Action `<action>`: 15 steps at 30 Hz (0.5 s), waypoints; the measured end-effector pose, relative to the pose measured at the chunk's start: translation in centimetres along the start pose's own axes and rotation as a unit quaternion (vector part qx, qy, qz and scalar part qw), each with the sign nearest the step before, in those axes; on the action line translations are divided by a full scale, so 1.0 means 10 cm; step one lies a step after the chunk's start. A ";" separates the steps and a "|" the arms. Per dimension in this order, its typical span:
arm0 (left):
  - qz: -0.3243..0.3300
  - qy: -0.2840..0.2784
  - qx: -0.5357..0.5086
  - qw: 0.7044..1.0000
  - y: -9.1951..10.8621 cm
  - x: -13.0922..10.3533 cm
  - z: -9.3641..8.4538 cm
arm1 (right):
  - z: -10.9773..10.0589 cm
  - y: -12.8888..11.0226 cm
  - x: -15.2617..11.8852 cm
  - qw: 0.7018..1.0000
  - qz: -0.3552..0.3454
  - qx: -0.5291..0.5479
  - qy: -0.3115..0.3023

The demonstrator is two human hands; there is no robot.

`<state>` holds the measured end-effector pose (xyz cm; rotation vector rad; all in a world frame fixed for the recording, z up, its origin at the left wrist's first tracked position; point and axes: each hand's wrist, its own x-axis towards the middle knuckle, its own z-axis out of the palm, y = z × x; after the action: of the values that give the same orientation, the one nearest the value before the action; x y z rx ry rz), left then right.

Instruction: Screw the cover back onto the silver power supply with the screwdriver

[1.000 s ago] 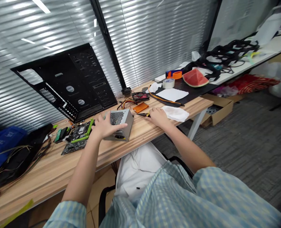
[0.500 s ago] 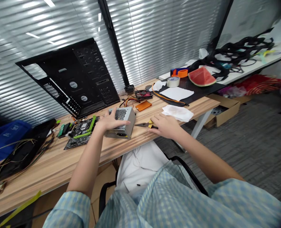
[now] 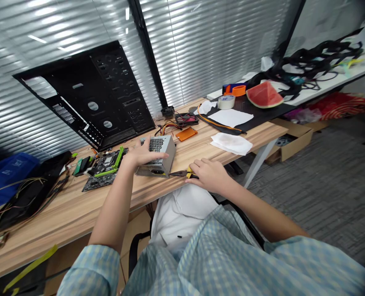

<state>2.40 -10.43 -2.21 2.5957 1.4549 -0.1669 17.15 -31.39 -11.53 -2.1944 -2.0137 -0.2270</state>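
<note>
Grey metal, the perforated power supply box (image 3: 171,153) sits beneath my widely spread left hand (image 3: 141,155), likely for steadiness; my right hand (image 3: 211,176) grips yellow-and-black pliers (image 3: 180,173), tips at its near corner.

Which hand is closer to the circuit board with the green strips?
The left hand. It rests on the metal box, just right of the circuit board; the right hand is beyond the box, holding pliers.

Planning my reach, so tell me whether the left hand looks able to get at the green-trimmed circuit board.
Probably yes: the board lies just beside the left hand, nothing visible between them, though that hand now rests on the metal box.
</note>
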 end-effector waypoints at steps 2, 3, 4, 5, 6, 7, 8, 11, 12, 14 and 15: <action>0.000 0.003 0.003 1.000 0.02 -0.01 -0.02 | -0.01 0.00 -0.01 1.000 0.002 0.000 -0.008; 0.002 0.005 0.003 1.000 0.03 -0.02 -0.03 | -0.01 0.00 -0.01 1.000 0.001 0.000 -0.011; 0.003 0.005 0.001 1.000 0.04 -0.03 -0.05 | 0.00 0.00 -0.02 1.000 -0.001 -0.001 -0.013; 0.004 0.004 0.000 1.000 0.05 -0.03 -0.07 | 0.01 0.00 -0.02 1.000 -0.004 -0.001 -0.014; 0.004 0.002 0.000 1.000 0.06 -0.03 -0.08 | 0.02 0.00 -0.03 1.000 -0.006 -0.001 -0.013; 0.003 -0.001 0.002 1.000 0.07 -0.04 -0.09 | 0.03 0.00 -0.03 1.000 -0.006 -0.001 -0.010; 0.001 -0.003 0.006 1.000 0.07 -0.03 -0.10 | 0.03 0.01 -0.04 1.000 -0.003 -0.001 -0.007; -0.003 -0.008 0.015 1.000 0.08 -0.04 -0.11 | 0.04 0.02 -0.05 1.000 0.009 0.001 -0.002; -0.005 -0.012 0.017 1.000 0.08 -0.04 -0.11 | 0.04 0.02 -0.05 1.000 0.013 0.001 -0.001; -0.008 -0.016 0.020 1.000 0.09 -0.05 -0.11 | 0.02 0.02 -0.06 1.000 0.014 0.003 -0.001; -0.009 -0.016 0.023 1.000 0.09 -0.06 -0.11 | 0.01 0.01 -0.05 1.000 0.014 0.004 -0.001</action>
<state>2.89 -11.17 -0.97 2.6053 1.4806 -0.2458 17.23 -31.91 -11.76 -2.2169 -1.9793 -0.2135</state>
